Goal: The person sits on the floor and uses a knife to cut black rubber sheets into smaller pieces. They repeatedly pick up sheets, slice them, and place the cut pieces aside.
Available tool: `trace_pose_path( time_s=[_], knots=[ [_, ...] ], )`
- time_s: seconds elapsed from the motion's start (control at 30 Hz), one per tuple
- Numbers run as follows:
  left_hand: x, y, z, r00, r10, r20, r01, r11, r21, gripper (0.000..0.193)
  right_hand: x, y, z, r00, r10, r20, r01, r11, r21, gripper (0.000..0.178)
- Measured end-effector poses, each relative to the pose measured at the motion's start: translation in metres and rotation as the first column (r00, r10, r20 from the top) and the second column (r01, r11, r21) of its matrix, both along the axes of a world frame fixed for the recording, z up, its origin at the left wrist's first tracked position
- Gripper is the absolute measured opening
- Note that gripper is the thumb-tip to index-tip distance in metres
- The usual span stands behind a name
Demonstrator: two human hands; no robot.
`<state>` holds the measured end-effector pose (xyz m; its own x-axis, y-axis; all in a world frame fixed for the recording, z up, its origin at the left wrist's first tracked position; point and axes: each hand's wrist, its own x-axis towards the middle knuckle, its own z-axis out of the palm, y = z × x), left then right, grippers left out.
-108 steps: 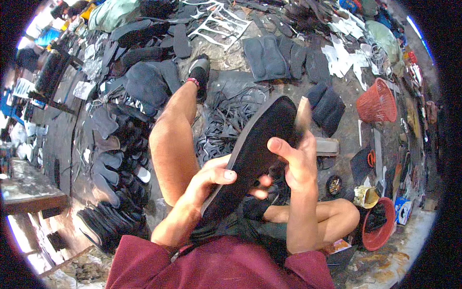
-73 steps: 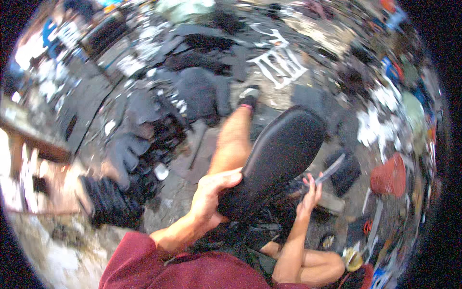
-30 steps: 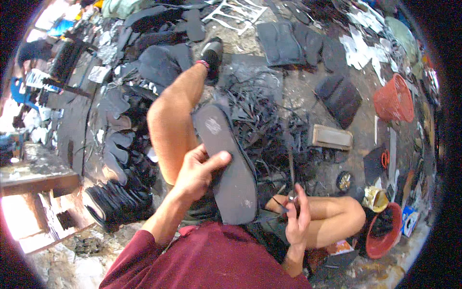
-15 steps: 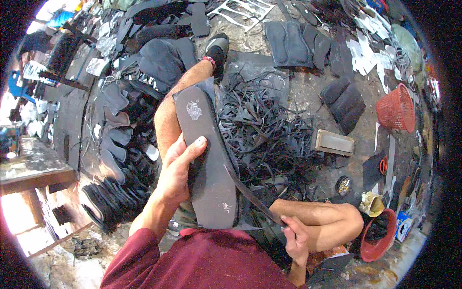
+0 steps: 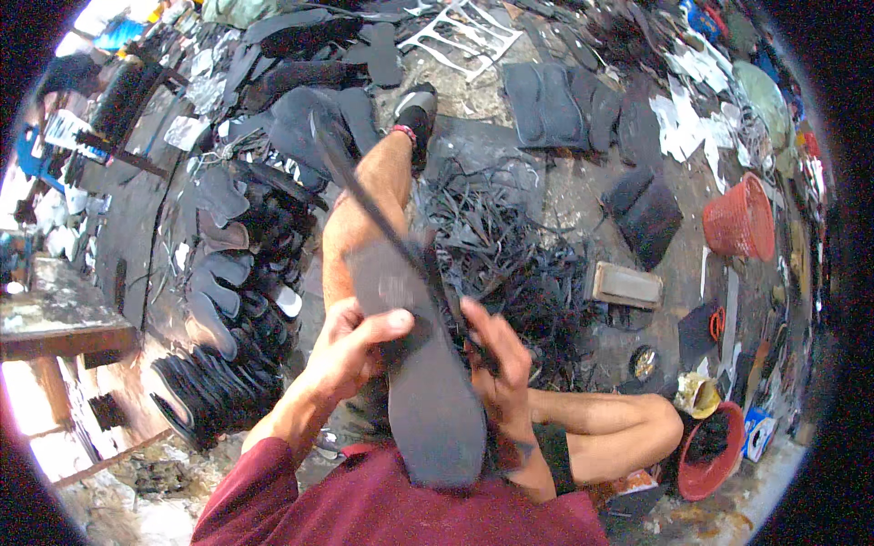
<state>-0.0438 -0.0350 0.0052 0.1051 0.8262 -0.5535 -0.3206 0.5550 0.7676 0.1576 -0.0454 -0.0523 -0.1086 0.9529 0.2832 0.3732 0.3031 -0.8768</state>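
A dark grey shoe sole (image 5: 435,400) lies tilted over my lap, its lower end near my maroon shirt. Gripping its left edge, my left hand (image 5: 350,350) has the thumb on top and the fingers hidden beneath. My right hand (image 5: 503,364) is at the sole's right edge, its fingers curled round the dark lower end of what looks like a long, narrow knife (image 5: 378,211). The blade slants up and left past the sole's top end and over my shin, blurred by motion. Where the blade meets the sole's edge, I cannot tell if they touch.
Thin black offcuts (image 5: 496,237) pile up ahead of me. Stacked soles (image 5: 214,387) stand at the left beside a wooden bench (image 5: 68,341). Toward the right are a pale block (image 5: 626,285), a red basket (image 5: 739,218), orange-handled scissors (image 5: 716,323) and a red bowl (image 5: 736,455).
My right hand has moved up and left to the sole's edge, swinging the knife to point up-left. The sole has shifted down, nearer my body, and turned slightly.
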Motion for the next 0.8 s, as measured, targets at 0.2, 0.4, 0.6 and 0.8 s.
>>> trace_pose_path(
  time_s=[0.2, 0.4, 0.6, 0.8],
  knots=[
    [-0.015, 0.011, 0.001, 0.986, 0.116, 0.124, -0.122, 0.991, 0.048, 0.026, 0.021, -0.073, -0.041, 0.999, 0.039, -0.028, -0.043, 0.990, -0.133, 0.039],
    [-0.006, 0.006, -0.001, 0.990, 0.084, 0.110, -0.087, 0.996, 0.017, 0.026, 0.051, -0.087, -0.027, 0.992, 0.045, 0.121, -0.023, 0.984, -0.176, 0.035],
    [-0.004, 0.015, 0.005, 0.997, -0.080, -0.018, 0.081, 0.994, 0.067, 0.019, 0.080, 0.007, 0.016, 0.893, 0.363, 0.264, -0.331, 0.930, -0.159, 0.040],
    [0.001, 0.020, 0.007, 0.979, -0.188, -0.076, 0.193, 0.979, 0.063, 0.021, 0.070, 0.078, 0.069, 0.748, 0.550, 0.371, -0.472, 0.834, -0.286, 0.047]
  ],
)
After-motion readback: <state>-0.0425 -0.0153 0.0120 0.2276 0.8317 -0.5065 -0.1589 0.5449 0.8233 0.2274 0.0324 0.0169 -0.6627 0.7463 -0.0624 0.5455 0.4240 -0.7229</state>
